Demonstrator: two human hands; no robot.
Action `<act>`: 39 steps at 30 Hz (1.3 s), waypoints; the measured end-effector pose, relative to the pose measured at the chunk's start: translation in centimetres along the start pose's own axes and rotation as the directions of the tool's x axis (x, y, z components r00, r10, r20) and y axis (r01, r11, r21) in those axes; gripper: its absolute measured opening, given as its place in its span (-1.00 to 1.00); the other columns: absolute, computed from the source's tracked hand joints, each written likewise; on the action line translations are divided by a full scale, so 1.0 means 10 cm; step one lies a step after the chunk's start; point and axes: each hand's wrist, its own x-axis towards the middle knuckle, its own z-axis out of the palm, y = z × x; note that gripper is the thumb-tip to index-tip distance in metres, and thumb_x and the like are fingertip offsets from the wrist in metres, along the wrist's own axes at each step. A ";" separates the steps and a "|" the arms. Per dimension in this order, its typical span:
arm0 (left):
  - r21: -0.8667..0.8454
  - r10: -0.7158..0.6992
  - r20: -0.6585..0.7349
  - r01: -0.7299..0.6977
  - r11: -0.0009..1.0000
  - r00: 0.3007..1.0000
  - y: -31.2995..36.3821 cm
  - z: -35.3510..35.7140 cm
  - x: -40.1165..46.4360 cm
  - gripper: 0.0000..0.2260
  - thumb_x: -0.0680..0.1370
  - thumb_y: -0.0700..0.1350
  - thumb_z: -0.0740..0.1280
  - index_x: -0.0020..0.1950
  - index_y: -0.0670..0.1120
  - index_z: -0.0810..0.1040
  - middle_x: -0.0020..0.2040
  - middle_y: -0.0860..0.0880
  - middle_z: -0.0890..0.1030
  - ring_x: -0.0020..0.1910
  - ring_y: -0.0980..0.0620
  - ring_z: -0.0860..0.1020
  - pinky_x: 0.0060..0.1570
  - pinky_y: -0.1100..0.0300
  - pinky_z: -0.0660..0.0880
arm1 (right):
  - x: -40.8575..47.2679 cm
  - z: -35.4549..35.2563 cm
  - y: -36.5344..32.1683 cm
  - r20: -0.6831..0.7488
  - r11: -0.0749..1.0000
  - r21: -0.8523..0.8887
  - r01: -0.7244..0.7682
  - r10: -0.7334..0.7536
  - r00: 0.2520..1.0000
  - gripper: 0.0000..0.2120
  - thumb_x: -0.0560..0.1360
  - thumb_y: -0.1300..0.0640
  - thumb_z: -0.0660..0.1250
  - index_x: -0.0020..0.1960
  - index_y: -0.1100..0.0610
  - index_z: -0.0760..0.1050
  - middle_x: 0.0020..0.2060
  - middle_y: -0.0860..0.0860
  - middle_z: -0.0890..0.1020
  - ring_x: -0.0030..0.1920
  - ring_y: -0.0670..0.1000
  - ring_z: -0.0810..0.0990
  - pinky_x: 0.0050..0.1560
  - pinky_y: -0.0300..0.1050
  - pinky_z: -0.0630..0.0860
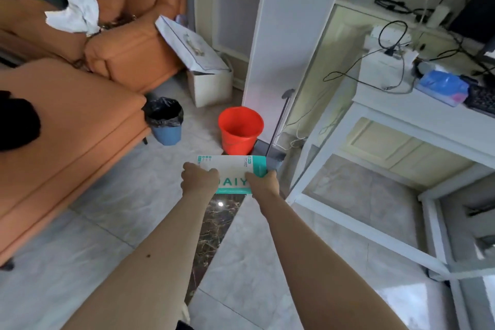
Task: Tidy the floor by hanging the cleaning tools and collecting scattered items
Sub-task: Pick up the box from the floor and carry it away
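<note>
Collecting step: I held the white-and-teal box (231, 170) gripped by left hand (199, 178) and right hand (261, 182); next move required a drop-off spot.

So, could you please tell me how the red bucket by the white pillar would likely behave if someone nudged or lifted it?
The red bucket looks like thin plastic and seems empty inside, so it is probably light and would slide easily on the glossy tile floor. It tapers toward its base, so a high push might tip it. Tipped over, its round wall would probably roll.
</note>
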 end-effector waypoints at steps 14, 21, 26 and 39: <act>0.042 -0.058 -0.038 0.060 0.997 0.998 0.59 -0.56 2.05 -0.58 0.54 -0.11 0.27 0.32 -0.22 0.25 0.27 -0.25 0.46 0.18 -0.23 0.54 0.10 -0.07 0.56 | 1.21 1.62 -1.07 0.023 0.996 -0.094 -0.004 0.006 1.000 -0.46 0.45 0.13 0.37 0.36 0.23 0.28 0.21 0.18 0.55 0.16 0.17 0.59 0.12 0.02 0.58; 0.022 -0.119 -0.046 0.120 0.992 0.992 0.91 -0.63 2.96 -0.59 0.55 -0.10 0.26 0.34 -0.18 0.24 0.27 -0.23 0.48 0.17 -0.19 0.55 -0.03 0.04 0.57 | 1.90 2.19 -1.59 0.069 0.992 -0.126 0.001 0.008 0.998 -0.46 0.46 0.15 0.36 0.37 0.24 0.27 0.18 0.18 0.57 0.05 0.15 0.64 -0.01 0.07 0.63; 0.001 -0.140 -0.061 0.140 0.990 0.988 1.23 -0.63 3.77 -0.58 0.55 -0.11 0.27 0.34 -0.19 0.25 0.26 -0.23 0.49 0.14 -0.19 0.58 -0.12 0.06 0.55 | 2.57 2.66 -1.99 0.084 0.977 -0.212 0.028 -0.010 0.996 -0.47 0.44 0.10 0.38 0.32 0.25 0.29 0.19 0.17 0.56 0.15 0.18 0.60 0.19 0.10 0.54; 0.026 -0.277 -0.120 0.282 0.959 0.953 1.74 -0.40 5.57 -0.55 0.55 -0.12 0.28 0.38 -0.21 0.27 0.35 -0.22 0.39 0.14 -0.18 0.58 -0.36 0.21 0.51 | 4.13 3.69 -2.62 0.182 0.976 -0.217 0.000 0.041 0.982 -0.63 0.43 0.17 0.38 0.19 0.24 0.41 -0.16 0.02 0.53 -0.34 -0.07 0.51 -0.48 -0.30 0.39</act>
